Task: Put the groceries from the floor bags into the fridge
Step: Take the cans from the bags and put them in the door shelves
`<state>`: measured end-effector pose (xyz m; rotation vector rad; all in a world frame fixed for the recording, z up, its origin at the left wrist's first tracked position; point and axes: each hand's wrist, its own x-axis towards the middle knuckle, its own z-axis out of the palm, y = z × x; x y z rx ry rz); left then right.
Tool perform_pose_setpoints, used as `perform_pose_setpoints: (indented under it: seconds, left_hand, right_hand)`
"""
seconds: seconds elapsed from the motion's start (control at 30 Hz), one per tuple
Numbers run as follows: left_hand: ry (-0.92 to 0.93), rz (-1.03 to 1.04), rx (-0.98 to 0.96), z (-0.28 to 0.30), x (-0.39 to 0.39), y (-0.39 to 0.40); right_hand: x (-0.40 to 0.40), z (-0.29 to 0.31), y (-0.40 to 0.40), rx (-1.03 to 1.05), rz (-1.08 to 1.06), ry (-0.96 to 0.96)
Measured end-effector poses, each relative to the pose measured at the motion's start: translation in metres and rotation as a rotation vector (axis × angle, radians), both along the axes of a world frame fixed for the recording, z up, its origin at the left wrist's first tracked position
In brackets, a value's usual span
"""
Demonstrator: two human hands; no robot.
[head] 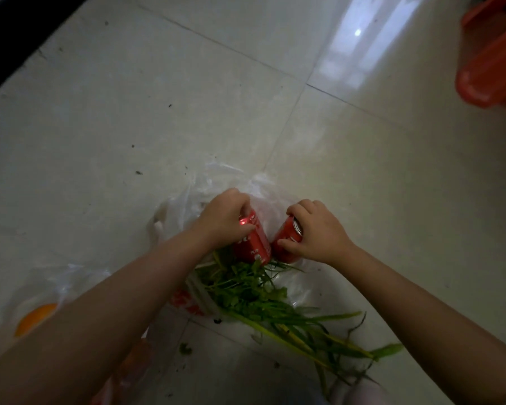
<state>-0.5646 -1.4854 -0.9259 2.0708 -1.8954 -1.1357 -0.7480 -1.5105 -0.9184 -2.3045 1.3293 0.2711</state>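
Two red soda cans lie in a clear plastic bag (187, 206) on the tiled floor. My left hand (224, 219) grips the left can (253, 244) around its upper part. My right hand (316, 230) grips the right can (287, 239) at its top end, fingers curled over the rim. The two cans touch side by side. A bunch of green herbs and long green onions (263, 296) spills from the bag toward me and to the right.
Another clear bag with an orange fruit (34, 317) sits at the lower left. An orange-red plastic bag (492, 54) is at the upper right. Something red (184, 301) shows under the greens. A dark edge (9, 33) runs along the upper left.
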Motion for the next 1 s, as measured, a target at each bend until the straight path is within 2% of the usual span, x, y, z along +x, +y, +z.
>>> perform_pose_setpoints:
  seconds: [0.13, 0.23, 0.37, 0.5, 0.6, 0.73, 0.9, 1.0]
  left_hand:
    - [-0.080, 0.014, 0.133, 0.002, 0.002, -0.009]
    - [-0.083, -0.007, 0.152, 0.008, -0.003, -0.007]
    - [-0.008, -0.054, 0.127, 0.003, -0.012, 0.003]
    - [0.002, -0.107, 0.216, 0.002, -0.016, 0.006]
    - [0.093, -0.065, 0.281, 0.002, -0.014, 0.007]
    - [0.215, 0.034, 0.297, 0.006, -0.013, 0.016]
    - [0.112, 0.050, 0.244, 0.019, -0.012, 0.012]
    - [0.031, 0.095, 0.196, 0.045, -0.007, 0.004]
  right_hand:
    - [0.000, -0.002, -0.001, 0.010, -0.052, -0.014]
    - [0.000, -0.005, -0.001, 0.014, -0.119, -0.037]
    - [-0.005, -0.006, 0.000, 0.017, -0.118, -0.074]
    - [-0.018, -0.001, -0.006, 0.158, -0.024, -0.047]
    - [-0.027, 0.003, -0.008, 0.251, 0.006, -0.005]
    - [-0.031, 0.002, 0.000, 0.193, -0.006, -0.036]
    - [-0.034, 0.006, 0.002, 0.146, -0.134, -0.126]
    - [-0.030, 0.024, 0.002, 0.092, -0.170, -0.143]
